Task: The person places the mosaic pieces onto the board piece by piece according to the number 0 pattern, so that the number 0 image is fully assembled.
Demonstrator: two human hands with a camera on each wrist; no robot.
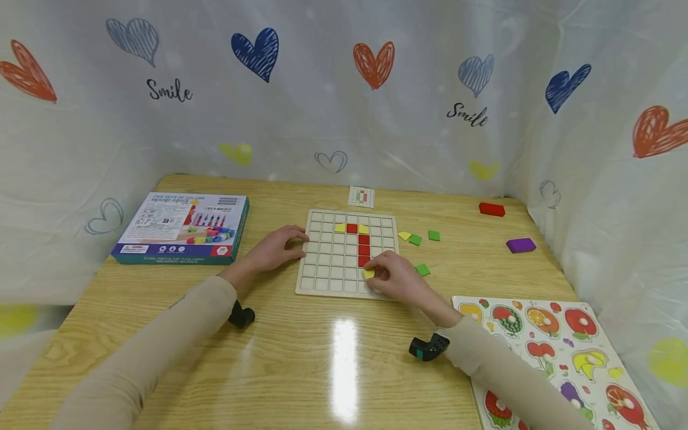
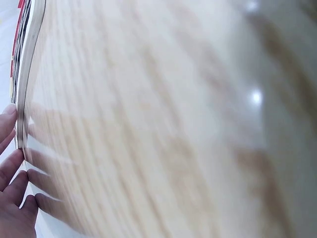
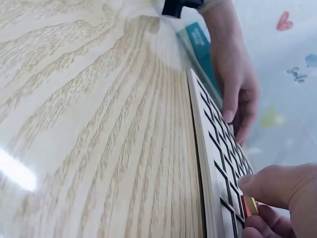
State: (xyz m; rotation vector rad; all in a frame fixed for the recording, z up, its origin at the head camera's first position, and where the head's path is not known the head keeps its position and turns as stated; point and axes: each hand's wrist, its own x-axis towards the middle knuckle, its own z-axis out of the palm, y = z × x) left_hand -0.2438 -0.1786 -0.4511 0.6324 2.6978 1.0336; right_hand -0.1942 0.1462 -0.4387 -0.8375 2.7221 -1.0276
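Observation:
A wooden grid board (image 1: 330,263) lies on the table in the head view. In its squares sit several red tiles (image 1: 364,240) in a column, one more red tile (image 1: 352,228) at the top, and yellow tiles (image 1: 340,227) on either side of that. My right hand (image 1: 398,276) pinches a yellow tile (image 1: 368,273) between thumb and fingers, just below the red column. In the right wrist view, this yellow tile (image 3: 251,205) shows close over the board. My left hand (image 1: 274,248) rests its fingertips against the board's left edge, fingers loosely extended.
Green tiles (image 1: 433,235) and a yellow tile (image 1: 404,236) lie right of the board. A pattern card (image 1: 361,196) is behind it. A boxed set (image 1: 180,227) sits left, a fruit puzzle (image 1: 559,352) front right, red (image 1: 491,209) and purple (image 1: 521,245) blocks at the right.

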